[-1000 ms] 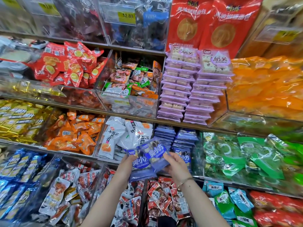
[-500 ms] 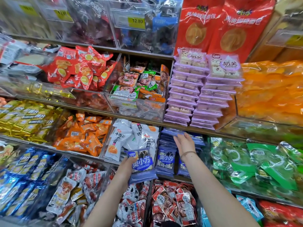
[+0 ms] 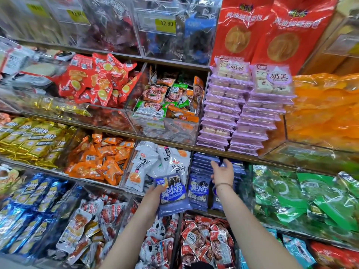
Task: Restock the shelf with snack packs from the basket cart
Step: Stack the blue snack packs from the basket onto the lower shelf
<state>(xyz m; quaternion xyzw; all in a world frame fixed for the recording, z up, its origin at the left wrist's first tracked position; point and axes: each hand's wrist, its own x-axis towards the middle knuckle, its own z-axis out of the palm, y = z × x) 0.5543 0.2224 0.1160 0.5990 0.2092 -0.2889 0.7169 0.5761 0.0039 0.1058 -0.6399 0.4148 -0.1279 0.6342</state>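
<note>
One in, one left: right hand at the blue stack.
A second ago I had two packs fanned between both hands. Now my right hand point(image 3: 223, 174) presses, fingers spread, on the shelf's blue stack point(image 3: 200, 183) — my left hand point(image 3: 155, 193) stays clamped on the remaining blue pack point(image 3: 172, 193), just beside that compartment. I judge it goes in next.

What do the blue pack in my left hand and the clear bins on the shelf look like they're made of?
The blue snack pack looks like thin, glossy plastic film: it shines, creases softly and ends in a flat sealed strip at the bottom. The clear bins look like rigid acrylic or a similar hard clear plastic: straight see-through walls with bright edges and glare.
</note>
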